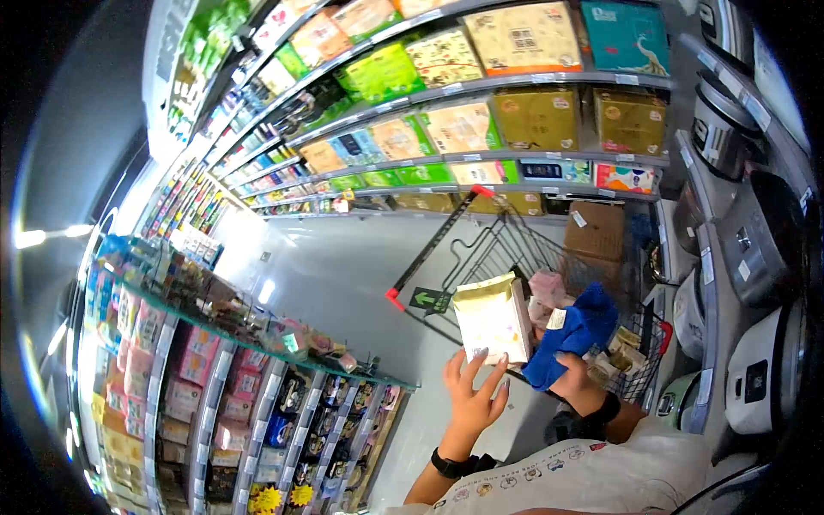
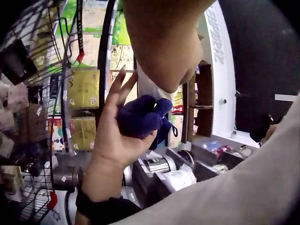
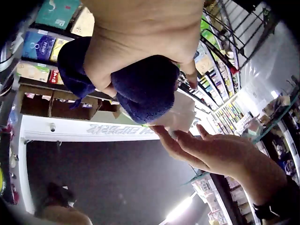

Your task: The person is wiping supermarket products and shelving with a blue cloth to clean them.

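Note:
My right hand [image 1: 577, 382] grips a bunched blue terry cloth [image 1: 571, 339] that has a pale tag. In the right wrist view the cloth [image 3: 145, 86] bulges below that hand, and the left wrist view shows it against the palm of the right hand [image 2: 117, 136]. Beside it stands a white package [image 1: 493, 322] with a gold top end. The fingers of my left hand [image 1: 476, 399] are spread and nearly straight, their tips at the package's lower edge. From the right wrist, the left hand [image 3: 215, 150] reaches under the whitish package [image 3: 183, 112].
A wire shopping cart [image 1: 515, 245] with red corners stands ahead, holding a brown carton [image 1: 594, 230] and pink items [image 1: 547, 292]. Shelves of boxed bedding [image 1: 522, 39] run behind it. Rice cookers [image 1: 755, 378] line the right side. A glass-topped shelf unit [image 1: 283, 369] stands left.

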The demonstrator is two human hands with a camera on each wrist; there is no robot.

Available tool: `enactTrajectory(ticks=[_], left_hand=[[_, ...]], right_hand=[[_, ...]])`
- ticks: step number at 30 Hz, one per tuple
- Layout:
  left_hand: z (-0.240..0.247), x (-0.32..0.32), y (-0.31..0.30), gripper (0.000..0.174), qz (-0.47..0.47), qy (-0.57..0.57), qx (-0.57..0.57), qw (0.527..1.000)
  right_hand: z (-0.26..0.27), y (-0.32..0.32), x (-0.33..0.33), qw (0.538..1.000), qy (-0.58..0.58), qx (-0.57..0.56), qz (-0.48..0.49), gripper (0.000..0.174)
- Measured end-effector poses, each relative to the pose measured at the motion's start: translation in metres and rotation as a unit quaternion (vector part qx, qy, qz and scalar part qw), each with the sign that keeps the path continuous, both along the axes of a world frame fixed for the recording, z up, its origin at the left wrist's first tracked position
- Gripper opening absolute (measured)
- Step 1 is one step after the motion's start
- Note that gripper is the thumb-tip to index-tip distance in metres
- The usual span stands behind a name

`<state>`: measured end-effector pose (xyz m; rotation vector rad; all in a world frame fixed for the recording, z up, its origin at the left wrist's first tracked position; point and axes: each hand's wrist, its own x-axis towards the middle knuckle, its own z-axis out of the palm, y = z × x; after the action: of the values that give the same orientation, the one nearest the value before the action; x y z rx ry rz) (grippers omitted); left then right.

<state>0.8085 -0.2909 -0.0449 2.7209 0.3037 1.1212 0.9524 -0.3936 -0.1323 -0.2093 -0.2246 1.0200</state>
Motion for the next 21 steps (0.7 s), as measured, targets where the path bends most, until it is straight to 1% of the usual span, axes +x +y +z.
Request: enactTrajectory(ticks=[1, 4, 6, 8, 9, 11, 12, 13, 16, 18, 20, 21], left_hand=[[0.0, -0.019, 0.004, 0.043, 0.002, -0.02, 0.011, 1.0], [0.004, -0.08, 0.008, 0.042, 0.004, -0.062, 0.036, 0.997], [0.01, -0.12, 0.012, 0.04, 0.016, -0.091, 0.053, 0.994], [0.017, -0.16, 0.014, 0.039, 0.033, -0.113, 0.072, 0.99], [0.019, -0.179, 0.016, 0.04, 0.037, -0.128, 0.073, 0.988], [0.025, -0.218, 0.02, 0.041, 0.047, -0.149, 0.077, 0.985], [0.029, -0.237, 0.02, 0.042, 0.052, -0.143, 0.082, 0.985], [0.034, -0.254, 0.02, 0.044, 0.056, -0.135, 0.088, 0.985], [0.037, -0.301, 0.02, 0.048, 0.083, -0.145, 0.094, 0.981], [0.036, -0.321, 0.02, 0.049, 0.1, -0.162, 0.097, 0.977], [0.035, -0.336, 0.021, 0.05, 0.118, -0.178, 0.103, 0.972], [0.038, -0.34, 0.022, 0.053, 0.127, -0.186, 0.118, 0.967]], right_hand=[[0.015, 0.006, -0.014, 1.0, 0.003, 0.006, 0.015, 0.054], [0.022, 0.023, -0.062, 0.999, -0.005, 0.001, 0.041, 0.052], [0.035, 0.039, -0.098, 0.995, -0.028, -0.014, 0.091, 0.052], [0.038, 0.054, -0.134, 0.991, -0.041, -0.013, 0.129, 0.055], [0.034, 0.061, -0.151, 0.989, -0.073, -0.013, 0.131, 0.054], [0.029, 0.073, -0.182, 0.982, -0.061, -0.031, 0.173, 0.053], [0.031, 0.08, -0.197, 0.979, -0.052, -0.038, 0.195, 0.053], [0.037, 0.084, -0.212, 0.977, -0.081, -0.042, 0.194, 0.054], [0.044, 0.096, -0.251, 0.958, 0.001, 0.016, 0.287, 0.051], [0.044, 0.102, -0.272, 0.954, -0.044, -0.008, 0.298, 0.058], [0.052, 0.101, -0.281, 0.935, -0.129, -0.045, 0.326, 0.067], [0.046, 0.107, -0.284, 0.929, -0.146, -0.017, 0.339, 0.07]])
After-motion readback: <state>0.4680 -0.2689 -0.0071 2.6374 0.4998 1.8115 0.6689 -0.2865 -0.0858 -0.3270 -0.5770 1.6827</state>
